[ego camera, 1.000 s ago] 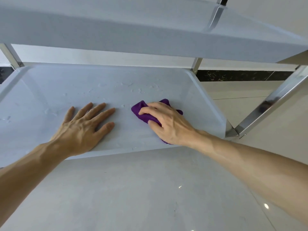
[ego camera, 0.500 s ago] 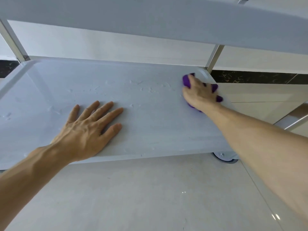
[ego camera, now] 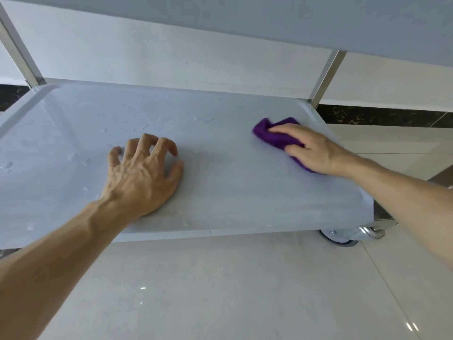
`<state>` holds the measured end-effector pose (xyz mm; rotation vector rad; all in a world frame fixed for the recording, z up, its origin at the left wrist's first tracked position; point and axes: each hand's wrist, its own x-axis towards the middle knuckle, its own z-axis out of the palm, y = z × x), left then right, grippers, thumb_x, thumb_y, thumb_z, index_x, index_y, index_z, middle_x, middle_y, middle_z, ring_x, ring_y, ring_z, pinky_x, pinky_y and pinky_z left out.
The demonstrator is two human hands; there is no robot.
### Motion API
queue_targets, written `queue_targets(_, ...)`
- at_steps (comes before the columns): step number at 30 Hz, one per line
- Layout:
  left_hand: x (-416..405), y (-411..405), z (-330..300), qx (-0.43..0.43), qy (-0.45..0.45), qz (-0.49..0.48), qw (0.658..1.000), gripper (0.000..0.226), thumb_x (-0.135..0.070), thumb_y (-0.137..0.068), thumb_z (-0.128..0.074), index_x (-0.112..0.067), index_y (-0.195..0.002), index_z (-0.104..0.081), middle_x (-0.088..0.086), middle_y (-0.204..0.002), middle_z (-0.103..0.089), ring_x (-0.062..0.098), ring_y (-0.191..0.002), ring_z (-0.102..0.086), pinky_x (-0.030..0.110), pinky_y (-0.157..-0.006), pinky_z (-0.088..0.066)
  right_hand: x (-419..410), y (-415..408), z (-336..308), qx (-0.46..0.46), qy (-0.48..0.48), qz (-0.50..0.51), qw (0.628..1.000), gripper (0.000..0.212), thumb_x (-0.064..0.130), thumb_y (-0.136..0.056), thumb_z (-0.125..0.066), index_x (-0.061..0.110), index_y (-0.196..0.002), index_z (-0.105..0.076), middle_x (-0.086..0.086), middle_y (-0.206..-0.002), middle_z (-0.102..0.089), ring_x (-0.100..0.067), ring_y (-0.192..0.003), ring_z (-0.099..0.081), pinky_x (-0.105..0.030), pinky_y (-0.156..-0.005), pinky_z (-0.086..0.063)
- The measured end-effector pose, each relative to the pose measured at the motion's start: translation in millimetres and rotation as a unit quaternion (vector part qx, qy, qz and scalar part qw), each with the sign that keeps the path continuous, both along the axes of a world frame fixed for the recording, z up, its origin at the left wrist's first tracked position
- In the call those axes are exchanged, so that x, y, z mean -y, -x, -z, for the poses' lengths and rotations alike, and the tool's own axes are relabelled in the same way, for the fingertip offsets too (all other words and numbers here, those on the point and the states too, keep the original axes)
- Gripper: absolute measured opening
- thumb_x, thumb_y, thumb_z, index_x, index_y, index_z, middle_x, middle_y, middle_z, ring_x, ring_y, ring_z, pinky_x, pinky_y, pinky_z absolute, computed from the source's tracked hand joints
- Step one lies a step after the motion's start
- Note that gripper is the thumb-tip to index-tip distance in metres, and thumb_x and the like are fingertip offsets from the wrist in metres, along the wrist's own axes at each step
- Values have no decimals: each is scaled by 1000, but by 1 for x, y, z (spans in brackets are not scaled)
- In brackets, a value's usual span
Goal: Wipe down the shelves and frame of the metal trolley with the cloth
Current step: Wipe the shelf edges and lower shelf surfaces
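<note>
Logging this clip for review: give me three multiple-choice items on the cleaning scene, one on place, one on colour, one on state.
1. Where is the crumpled purple cloth?
A. right part of the lower metal shelf
B. floor
C. upper shelf

2. What colour is the cloth?
A. yellow
B. purple
C. white

3. How is the left hand?
A. gripping a post
B. holding the cloth
C. resting on the shelf, fingers arched, holding nothing

Key: 1 A, it lies under the right hand there; 2 B, plainly purple; 3 C, palm and fingertips rest on the shelf.
</note>
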<state>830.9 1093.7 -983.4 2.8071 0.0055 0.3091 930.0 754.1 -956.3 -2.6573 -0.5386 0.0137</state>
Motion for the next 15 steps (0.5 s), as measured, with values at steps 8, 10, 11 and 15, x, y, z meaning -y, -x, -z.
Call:
queue_targets(8, 0, -7, 13, -105, -61, 21, 992, 62, -65, -93, -2, -49, -153, 0, -19, -165, 3, 17, -153, 6, 53, -121, 8, 3, -50, 3, -15, 17, 318, 948, 50, 31, -90, -35, 43, -138, -43, -7, -132, -57, -35, -123, -51, -51, -108, -37)
queue_targets(10, 1, -7, 12, -112, -68, 22, 991, 64, -66, -91, 2, -50, -152, 5, -20, -164, 7, 16, -152, 9, 53, -120, 10, -37, -62, 3, -23, -1, 291, 956, 54, 25, -86, -35, 41, -136, -44, -4, -124, -59, -29, -121, -51, -48, -104, -35)
queue_targets(11, 0, -8, 12, -113, -72, 22, 991, 64, -67, -90, 3, -50, -152, 6, -20, -164, 7, 16, -152, 9, 53, -120, 10, -60, -66, 2, -31, -18, 253, 967, 57, 22, -84, -35, 42, -136, -44, -2, -122, -60, -25, -119, -52, -45, -99, -36)
queue_targets(15, 1, -9, 9, -116, -81, 18, 990, 65, -67, -89, 4, -49, -152, 6, -20, -164, 6, 15, -152, 9, 52, -121, 9, -144, -61, 3, 4, 20, 13, 1000, 58, 24, -89, -48, 36, -145, -42, 3, -150, -48, -26, -136, -43, -48, -114, -32)
